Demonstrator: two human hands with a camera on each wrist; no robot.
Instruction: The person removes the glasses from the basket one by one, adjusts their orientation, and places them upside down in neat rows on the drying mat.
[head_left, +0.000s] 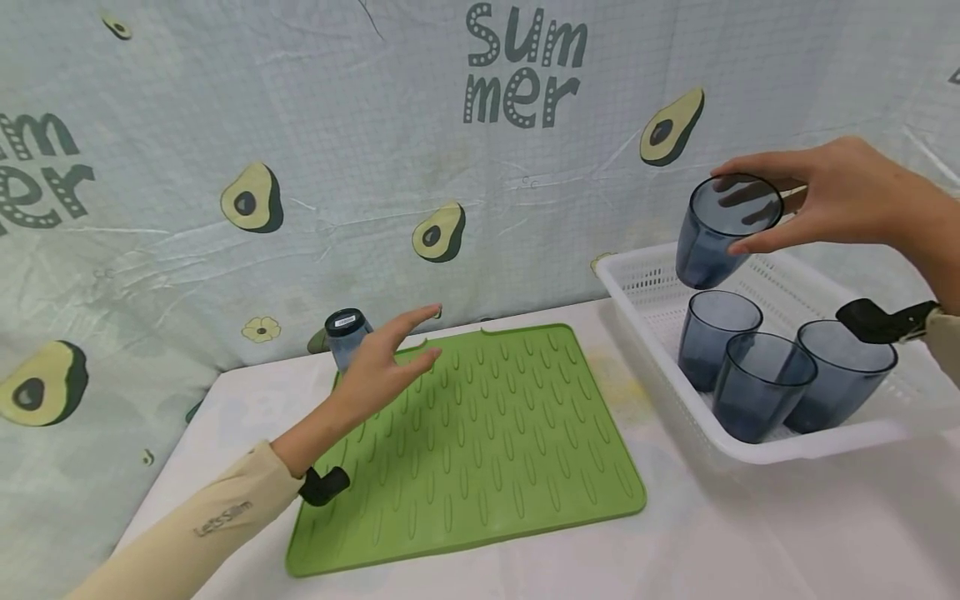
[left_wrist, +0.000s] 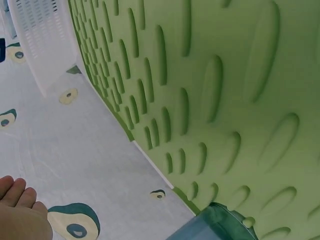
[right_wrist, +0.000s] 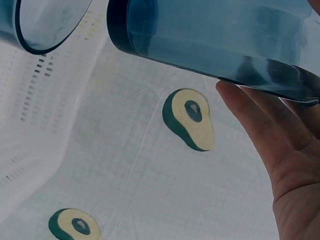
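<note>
A blue-tinted drinking glass (head_left: 705, 250) is gripped near its rim by my right hand (head_left: 847, 196), thumb on the near side and fingers behind. It is tilted, mouth up, over the white basket (head_left: 791, 287). The right wrist view has this glass (right_wrist: 200, 40) lying across the top, with fingers (right_wrist: 260, 120) against its side. My left hand (head_left: 382, 362) hovers over the green mat (head_left: 480, 433), fingers extended and holding nothing. Partly behind it, an upside-down glass (head_left: 347, 333) with a label on its base stands at the mat's far left corner.
Three more blue glasses, including the front one (head_left: 761, 392), stand mouth up in the basket, right of the mat. A white cloth (head_left: 540, 567) covers the table. An avocado-print sheet (head_left: 345, 125) hangs along the back.
</note>
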